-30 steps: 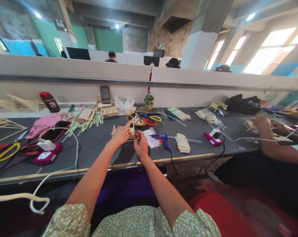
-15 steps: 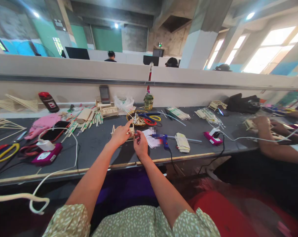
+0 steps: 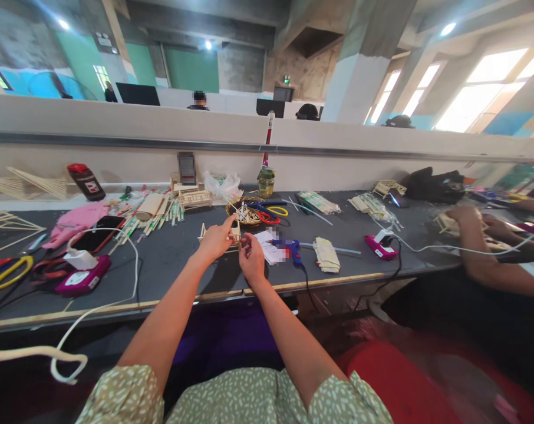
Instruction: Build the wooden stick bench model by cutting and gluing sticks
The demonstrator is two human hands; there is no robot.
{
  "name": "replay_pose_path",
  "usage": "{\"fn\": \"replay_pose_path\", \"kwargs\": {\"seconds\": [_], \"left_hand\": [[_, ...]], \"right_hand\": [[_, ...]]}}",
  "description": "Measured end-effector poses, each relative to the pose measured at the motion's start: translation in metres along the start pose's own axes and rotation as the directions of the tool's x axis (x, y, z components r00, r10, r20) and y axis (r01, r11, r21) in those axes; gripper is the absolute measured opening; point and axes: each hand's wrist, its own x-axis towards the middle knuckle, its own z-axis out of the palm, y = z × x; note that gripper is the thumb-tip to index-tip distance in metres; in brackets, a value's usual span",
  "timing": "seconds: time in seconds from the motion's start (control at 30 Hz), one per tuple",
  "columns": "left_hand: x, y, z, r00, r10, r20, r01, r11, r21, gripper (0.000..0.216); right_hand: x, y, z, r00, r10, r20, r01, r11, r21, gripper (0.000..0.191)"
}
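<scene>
A small model of pale wooden sticks [image 3: 202, 232] stands on the dark table in front of me, largely covered by my hands. My left hand [image 3: 214, 241] lies over it from above, its index finger stretched forward and the others bent around the sticks. At the model's right side, my right hand [image 3: 252, 259] has curled fingers, with thumb and index finger against its edge. What exactly lies between those fingertips is hidden. Just beyond is a round basket [image 3: 243, 222] of short sticks, with red-handled scissors [image 3: 269, 218] and blue pliers [image 3: 267, 205] on it.
Right of my hands are a blue glue gun [image 3: 296, 254], a paper sheet [image 3: 269, 247] and a bundle of sticks [image 3: 326, 255]. A purple power socket [image 3: 83, 275] with a looping white cable stands left. Another person's hand [image 3: 468, 221] works at far right.
Both hands keep nearly the same place on the model. The whole view has shifted very slightly.
</scene>
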Motion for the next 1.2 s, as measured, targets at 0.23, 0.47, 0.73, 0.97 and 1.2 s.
{"fn": "replay_pose_path", "kwargs": {"seconds": [0.23, 0.47, 0.73, 0.97, 1.2], "left_hand": [[0.004, 0.0002, -0.003, 0.999, -0.019, 0.041, 0.021, 0.999, -0.048, 0.071], [0.0042, 0.003, -0.0075, 0.997, -0.038, 0.061, 0.04, 0.998, -0.042, 0.064], [0.0053, 0.0006, -0.0058, 0.998, -0.024, 0.059, 0.027, 0.999, -0.041, 0.057], [0.0061, -0.0003, -0.0052, 0.999, -0.012, 0.05, 0.015, 0.999, -0.046, 0.056], [0.0042, 0.002, -0.0073, 0.997, -0.025, 0.069, 0.028, 0.999, -0.042, 0.053]], "right_hand": [[0.0, 0.002, 0.0004, 1.0, 0.004, -0.005, -0.004, 1.0, -0.009, 0.049], [0.0003, -0.0003, -0.0005, 1.0, 0.006, -0.002, -0.006, 1.0, -0.015, 0.049], [0.0001, -0.0013, -0.0023, 1.0, 0.007, 0.006, -0.007, 1.0, -0.017, 0.049], [0.0005, -0.0016, -0.0023, 1.0, 0.017, 0.009, -0.017, 1.0, -0.012, 0.049], [0.0002, -0.002, -0.0025, 1.0, 0.004, 0.012, -0.004, 1.0, -0.018, 0.048]]}}
